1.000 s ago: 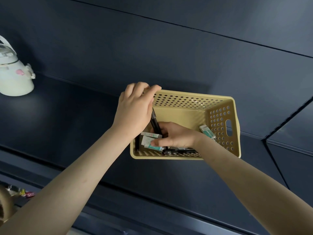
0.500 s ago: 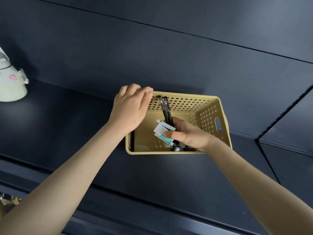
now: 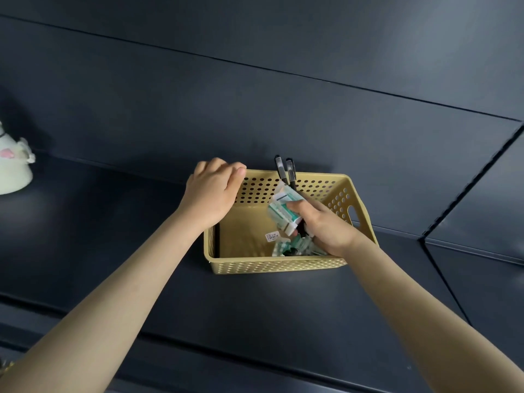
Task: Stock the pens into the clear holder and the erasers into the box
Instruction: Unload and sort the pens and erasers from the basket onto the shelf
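Moved: right hand (image 3: 320, 225) with its bundle, higher than half a second ago; caps of the pens (image 3: 285, 173) now poking above the back wall of the basket (image 3: 278, 263), earlier about level with that rim.
Unmoved: left hand (image 3: 214, 191), on the same back-left corner of the rim as before.
Right hand, state: curled and clamped round the pens and a stack of erasers (image 3: 283, 209) together; thumb across the eraser sleeves, pens running up behind them.
Left hand, state: fingers bent over the rim corner, gripping it, knuckles up.
Hands, relative: apart; left at the back-left corner, right inside the basket toward its right half.
Pens: black, two caps visible, leaning slightly left; lower ends hidden in the fist.
Erasers in hand: white with green bands, lifted off the basket floor.
Loose erasers (image 3: 286, 248): more green-and-white packs on the floor just below the right hand; count not readable.
Price label (image 3: 271, 236): small white sticker on the floor beside them.
Basket: yellow, perforated, handle slot in the right wall; standing on the dark shelf (image 3: 85, 222).
White pot (image 3: 11, 174): far left on the same shelf, well apart from the basket, cut by the frame edge.
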`<action>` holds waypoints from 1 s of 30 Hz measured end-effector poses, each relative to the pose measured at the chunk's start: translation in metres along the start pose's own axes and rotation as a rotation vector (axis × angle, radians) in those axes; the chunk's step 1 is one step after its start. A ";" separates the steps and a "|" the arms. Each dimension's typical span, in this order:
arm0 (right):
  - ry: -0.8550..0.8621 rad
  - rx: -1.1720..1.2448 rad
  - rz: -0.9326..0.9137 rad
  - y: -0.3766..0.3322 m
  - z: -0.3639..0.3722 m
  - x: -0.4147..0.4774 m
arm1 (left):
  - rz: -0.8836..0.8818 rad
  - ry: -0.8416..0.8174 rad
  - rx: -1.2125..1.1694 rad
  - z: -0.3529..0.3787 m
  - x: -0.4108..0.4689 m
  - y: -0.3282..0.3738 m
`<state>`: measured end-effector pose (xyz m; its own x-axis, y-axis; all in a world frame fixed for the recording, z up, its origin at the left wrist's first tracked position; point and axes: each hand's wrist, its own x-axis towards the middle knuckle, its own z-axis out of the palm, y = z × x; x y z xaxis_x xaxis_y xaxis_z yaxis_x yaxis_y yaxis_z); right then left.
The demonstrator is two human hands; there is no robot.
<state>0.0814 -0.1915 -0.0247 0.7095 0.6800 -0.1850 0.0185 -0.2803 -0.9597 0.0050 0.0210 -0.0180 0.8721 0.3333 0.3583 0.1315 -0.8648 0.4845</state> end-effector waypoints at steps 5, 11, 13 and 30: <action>0.074 0.080 -0.034 -0.012 0.000 0.002 | -0.053 -0.107 0.009 0.004 0.010 -0.006; 0.098 0.253 -0.089 -0.020 -0.006 0.010 | -0.132 -0.242 -0.071 0.015 0.016 -0.013; 0.059 0.344 -0.125 -0.020 -0.009 0.012 | -0.143 -0.250 -0.084 0.016 0.016 -0.011; 0.331 0.987 -0.377 -0.043 -0.012 -0.031 | 0.274 -0.286 -0.312 -0.001 -0.034 0.080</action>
<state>0.0672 -0.2084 0.0244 0.9326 0.3521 0.0792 -0.1922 0.6704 -0.7166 -0.0146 -0.0587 0.0097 0.9547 -0.0444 0.2944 -0.2299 -0.7383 0.6341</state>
